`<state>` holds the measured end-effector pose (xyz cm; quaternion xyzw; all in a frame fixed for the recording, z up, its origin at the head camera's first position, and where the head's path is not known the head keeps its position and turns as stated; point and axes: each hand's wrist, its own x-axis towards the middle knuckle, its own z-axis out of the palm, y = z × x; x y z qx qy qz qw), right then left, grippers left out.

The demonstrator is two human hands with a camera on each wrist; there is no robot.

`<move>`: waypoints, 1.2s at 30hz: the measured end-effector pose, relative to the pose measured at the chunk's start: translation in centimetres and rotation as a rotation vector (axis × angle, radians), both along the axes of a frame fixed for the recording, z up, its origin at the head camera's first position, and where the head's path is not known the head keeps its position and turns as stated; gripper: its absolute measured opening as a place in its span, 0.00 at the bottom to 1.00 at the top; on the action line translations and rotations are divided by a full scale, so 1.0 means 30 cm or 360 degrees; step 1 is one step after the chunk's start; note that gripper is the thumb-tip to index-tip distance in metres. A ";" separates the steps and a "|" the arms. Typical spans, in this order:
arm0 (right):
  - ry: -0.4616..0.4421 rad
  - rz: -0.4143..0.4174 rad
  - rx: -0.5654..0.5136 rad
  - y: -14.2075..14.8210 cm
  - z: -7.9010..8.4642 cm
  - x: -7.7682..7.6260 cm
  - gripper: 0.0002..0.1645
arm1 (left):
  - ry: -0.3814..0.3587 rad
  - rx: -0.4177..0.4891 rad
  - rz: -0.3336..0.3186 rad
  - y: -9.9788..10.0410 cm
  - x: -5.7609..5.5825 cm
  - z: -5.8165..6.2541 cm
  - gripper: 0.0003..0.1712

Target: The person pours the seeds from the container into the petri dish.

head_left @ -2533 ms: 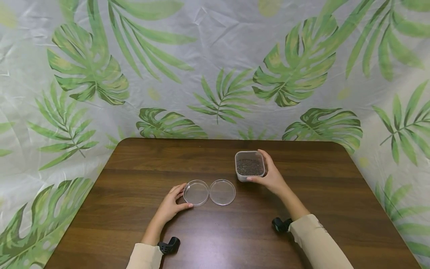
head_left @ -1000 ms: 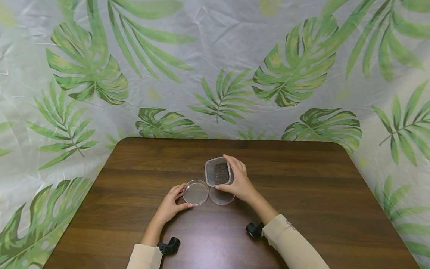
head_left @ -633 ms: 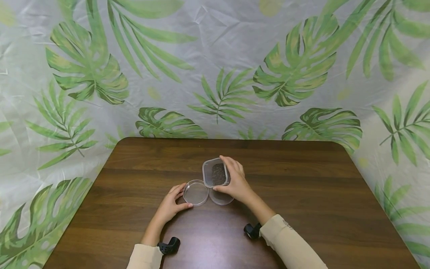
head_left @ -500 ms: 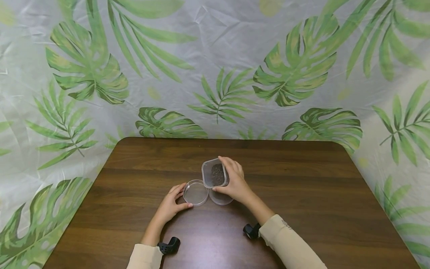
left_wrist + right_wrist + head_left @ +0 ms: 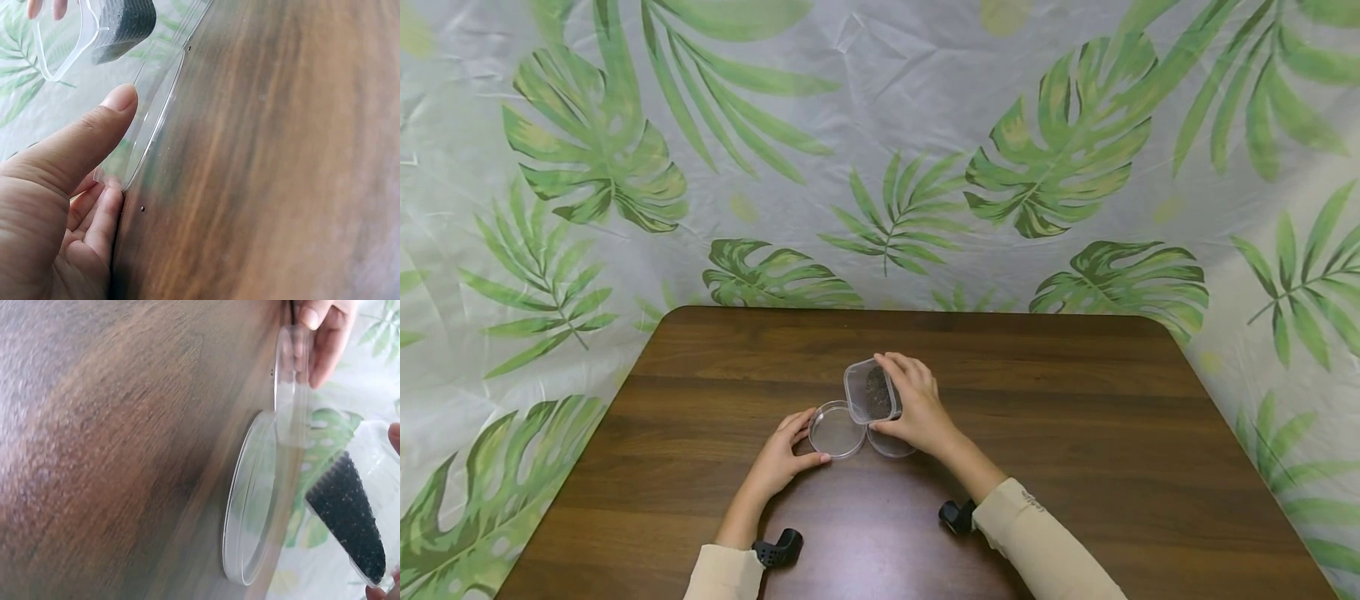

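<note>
Clamping fingers on a translucent square plastic tub (image 5: 857,395) of dark grains (image 5: 878,393), the right hand (image 5: 921,414) is holding it tilted above clear round plastic-looking dishes (image 5: 835,433), while the left hand (image 5: 779,462), fingers round one, is seemingly steadying it.

A makeshift indoor workspace: wood-grain table (image 5: 1075,433) before a creased leaf-print sheet (image 5: 895,108)

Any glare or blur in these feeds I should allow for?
Head: pale glare on the table, bottom centre. Left wrist: table grain blurred, left hand sharper, leafy backdrop washed pale. Right wrist: whitish sheen on the table at upper left.
</note>
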<state>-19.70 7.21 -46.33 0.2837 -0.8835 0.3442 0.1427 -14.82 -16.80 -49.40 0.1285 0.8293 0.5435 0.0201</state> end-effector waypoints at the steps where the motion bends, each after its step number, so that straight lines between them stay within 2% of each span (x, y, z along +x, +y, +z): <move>1: 0.0012 0.0005 0.0011 -0.002 0.001 0.001 0.62 | 0.0000 0.0001 0.0001 0.000 0.000 0.000 0.42; 19: 0.0266 0.0069 0.0283 -0.026 -0.002 -0.007 0.61 | 0.0032 0.0018 -0.0015 -0.002 -0.003 -0.002 0.42; 31: 0.0402 0.0100 0.0304 -0.040 -0.016 -0.011 0.64 | 0.0035 0.0019 -0.0011 -0.003 -0.003 -0.002 0.41; 36: 0.0419 0.0109 0.0355 -0.043 -0.010 -0.007 0.62 | 0.0033 0.0015 -0.0001 -0.004 -0.004 -0.004 0.41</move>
